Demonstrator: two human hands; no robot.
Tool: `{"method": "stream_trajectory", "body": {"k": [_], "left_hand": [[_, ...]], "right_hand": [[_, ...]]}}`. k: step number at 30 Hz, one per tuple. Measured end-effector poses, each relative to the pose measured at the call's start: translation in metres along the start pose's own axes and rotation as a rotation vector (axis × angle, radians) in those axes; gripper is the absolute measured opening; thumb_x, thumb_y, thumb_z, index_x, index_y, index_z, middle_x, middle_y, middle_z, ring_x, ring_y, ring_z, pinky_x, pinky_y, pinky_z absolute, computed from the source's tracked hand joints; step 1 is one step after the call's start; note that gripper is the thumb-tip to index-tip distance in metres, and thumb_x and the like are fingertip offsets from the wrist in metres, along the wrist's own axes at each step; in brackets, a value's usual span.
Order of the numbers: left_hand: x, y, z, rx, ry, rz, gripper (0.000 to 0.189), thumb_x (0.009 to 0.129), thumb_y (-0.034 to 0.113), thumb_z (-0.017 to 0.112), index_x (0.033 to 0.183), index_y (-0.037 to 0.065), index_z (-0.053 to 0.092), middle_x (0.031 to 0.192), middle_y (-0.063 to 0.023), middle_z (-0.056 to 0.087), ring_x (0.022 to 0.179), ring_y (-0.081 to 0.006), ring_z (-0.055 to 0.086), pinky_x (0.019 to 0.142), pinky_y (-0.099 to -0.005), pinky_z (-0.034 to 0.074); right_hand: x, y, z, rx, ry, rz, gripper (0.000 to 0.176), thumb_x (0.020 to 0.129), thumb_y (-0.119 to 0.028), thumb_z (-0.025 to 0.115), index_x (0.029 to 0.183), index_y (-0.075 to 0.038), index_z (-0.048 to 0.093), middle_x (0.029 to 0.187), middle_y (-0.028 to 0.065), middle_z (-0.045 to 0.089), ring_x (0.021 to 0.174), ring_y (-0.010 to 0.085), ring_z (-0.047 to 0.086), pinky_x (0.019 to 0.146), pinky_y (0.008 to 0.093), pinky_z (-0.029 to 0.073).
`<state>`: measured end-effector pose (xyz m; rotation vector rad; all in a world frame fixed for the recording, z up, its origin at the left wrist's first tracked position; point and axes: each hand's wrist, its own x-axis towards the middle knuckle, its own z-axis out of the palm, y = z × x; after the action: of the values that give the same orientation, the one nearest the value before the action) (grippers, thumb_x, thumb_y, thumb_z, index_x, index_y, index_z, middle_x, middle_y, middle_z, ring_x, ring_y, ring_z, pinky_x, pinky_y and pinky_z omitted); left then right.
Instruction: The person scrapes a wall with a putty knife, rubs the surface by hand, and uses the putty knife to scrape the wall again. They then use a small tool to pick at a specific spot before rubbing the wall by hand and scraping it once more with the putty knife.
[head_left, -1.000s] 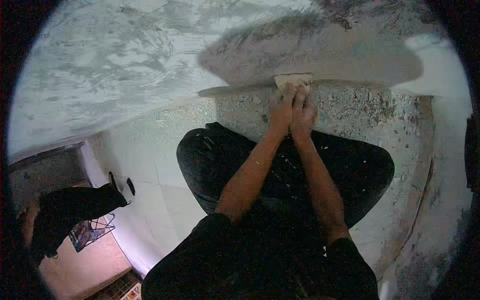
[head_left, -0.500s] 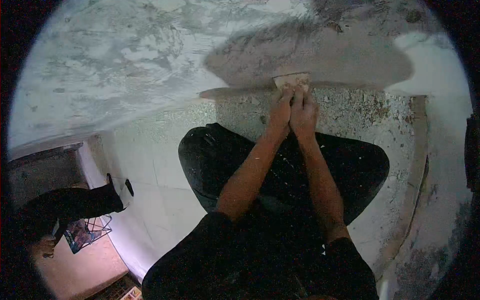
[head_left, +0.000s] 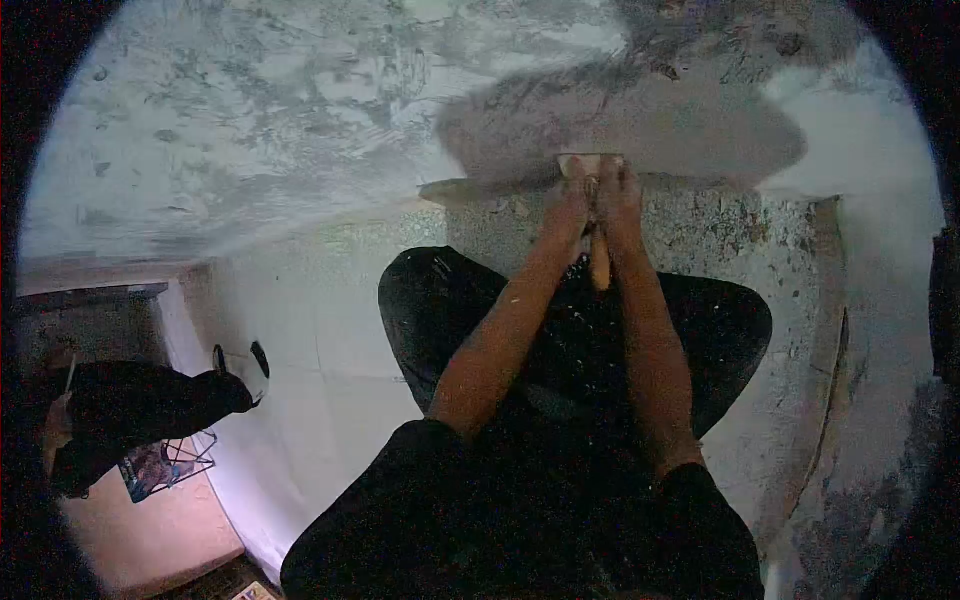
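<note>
Both my hands are on a scraper [head_left: 600, 262] with a wooden handle. Its wide pale blade lies against the foot of the wall [head_left: 490, 130]. My left hand [head_left: 567, 208] presses on the blade's left side, and my right hand [head_left: 622, 205] on its right side. The fingers of both hands reach up onto the blade, while the handle sticks out toward me between the wrists. A dark patch spreads over the wall above the blade. Below it, the floor [head_left: 690, 225] is covered with flakes and crumbs.
My bent legs [head_left: 430, 305] are on either side of my arms. A cable or crack [head_left: 832, 400] runs along the right wall's base. At the left, a person in dark clothes [head_left: 150, 405] stands near a folding chair [head_left: 165, 470].
My hands have shifted slightly on the scraper, and its handle now shows between them. The blade appears flatter and a little lower. The person at the left has changed posture.
</note>
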<state>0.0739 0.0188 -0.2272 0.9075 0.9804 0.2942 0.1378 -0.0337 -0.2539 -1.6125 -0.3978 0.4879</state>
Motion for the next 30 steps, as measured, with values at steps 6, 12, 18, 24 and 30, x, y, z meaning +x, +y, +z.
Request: {"method": "stream_trajectory", "body": {"k": [6, 12, 18, 24, 30], "left_hand": [[-0.019, 0.001, 0.012, 0.133, 0.057, 0.237, 0.051, 0.090, 0.042, 0.033, 0.098, -0.005, 0.049, 0.094, -0.0162, 0.054, 0.091, -0.0248, 0.050, 0.079, -0.0383, 0.041], [-0.004, -0.008, 0.012, 0.420, 0.228, 0.577, 0.044, 0.091, 0.033, 0.038, 0.081, -0.006, 0.056, 0.075, -0.0164, 0.059, 0.070, -0.0214, 0.056, 0.065, -0.0363, 0.041], [-0.012, -0.006, 0.015, 0.399, 0.270, 0.616, 0.044, 0.090, 0.032, 0.040, 0.079, -0.007, 0.057, 0.068, -0.0150, 0.059, 0.063, -0.0208, 0.055, 0.060, -0.0342, 0.041], [-0.017, 0.003, 0.011, 0.198, 0.210, 0.428, 0.044, 0.090, 0.032, 0.041, 0.077, -0.006, 0.057, 0.065, -0.0126, 0.057, 0.060, -0.0185, 0.051, 0.058, -0.0342, 0.041], [-0.016, 0.011, 0.011, 0.443, 0.266, 0.763, 0.045, 0.090, 0.033, 0.040, 0.073, -0.006, 0.056, 0.061, -0.0144, 0.056, 0.055, -0.0201, 0.050, 0.056, -0.0362, 0.039]], "right_hand": [[-0.003, 0.006, 0.002, -0.424, 0.117, -0.353, 0.041, 0.088, -0.034, 0.040, 0.101, 0.003, 0.049, 0.101, 0.0248, 0.052, 0.090, 0.0345, 0.052, 0.074, 0.0412, 0.039], [0.006, 0.017, 0.007, 0.102, 0.104, 0.016, 0.045, 0.088, -0.035, 0.040, 0.107, 0.005, 0.048, 0.104, 0.0270, 0.050, 0.093, 0.0399, 0.049, 0.082, 0.0455, 0.036], [0.006, 0.024, 0.002, -0.181, 0.109, -0.211, 0.042, 0.088, -0.035, 0.042, 0.100, 0.004, 0.050, 0.090, 0.0258, 0.054, 0.081, 0.0366, 0.053, 0.068, 0.0425, 0.041], [-0.003, -0.022, 0.001, -0.063, 0.058, -0.302, 0.036, 0.089, -0.032, 0.042, 0.087, 0.003, 0.052, 0.069, 0.0186, 0.055, 0.062, 0.0317, 0.056, 0.056, 0.0381, 0.042], [-0.005, -0.034, 0.008, -0.010, 0.136, -0.077, 0.035, 0.089, -0.029, 0.039, 0.085, 0.003, 0.052, 0.068, 0.0169, 0.056, 0.060, 0.0277, 0.056, 0.058, 0.0367, 0.043]]}}
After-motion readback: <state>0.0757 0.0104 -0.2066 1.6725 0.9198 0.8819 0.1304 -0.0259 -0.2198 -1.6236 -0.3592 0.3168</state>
